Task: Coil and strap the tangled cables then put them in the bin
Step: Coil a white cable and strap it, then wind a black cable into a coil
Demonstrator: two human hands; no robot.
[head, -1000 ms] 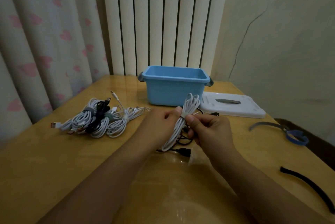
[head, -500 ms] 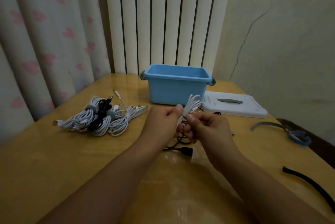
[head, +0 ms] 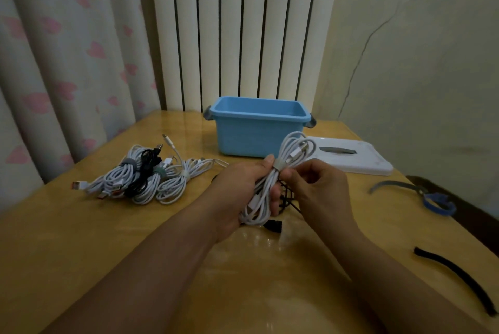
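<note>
My left hand grips a coiled white cable above the middle of the table, a pale strap wrapped round its waist. My right hand pinches the coil at the strap from the right. Under the hands lies a loose black cable on the wood. A blue bin stands open just behind, and I see nothing inside it. At the left lies a pile of strapped cable coils, mostly white with one black.
The bin's white lid lies flat to the right of the bin. A grey strap, a blue strap and a long black strap lie along the table's right edge. Curtain, radiator and wall close the back.
The coil has tipped so more of its lower loops show under my left hand. Both hands stayed at the strap. The view shifted slightly.
</note>
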